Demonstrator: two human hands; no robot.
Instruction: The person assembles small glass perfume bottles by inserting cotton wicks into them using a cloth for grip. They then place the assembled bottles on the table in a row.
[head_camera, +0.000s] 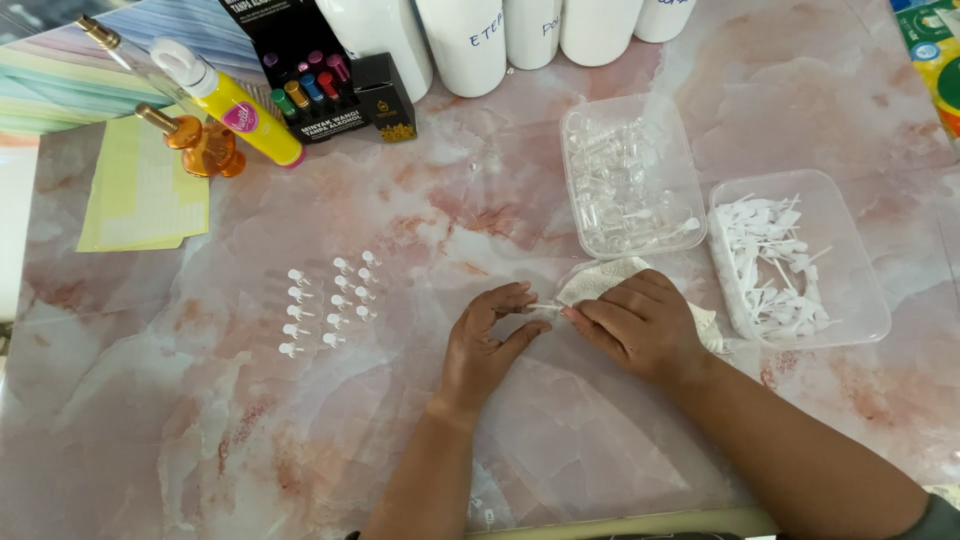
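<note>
A small clear vial (543, 309) is pinched between the fingertips of the left hand (487, 345) and the right hand (640, 322) above a pink marbled table (180, 430). The left thumb and forefinger are closed narrowly on one end of the vial, while the right fingers are closed on its other end together with a white cloth (610, 280) bunched under that hand. Two rows of finished vials with white caps (330, 305) are laid out on the table to the left of the hands. A clear tray of empty vials (630, 175) is seen just beyond the cloth, and a second tray of white plastic stoppers (790, 260) is set beside it to the right. A yellow bottle (235, 105), an amber bottle (200, 145) and large white jugs (470, 40) are lined along the far edge.
</note>
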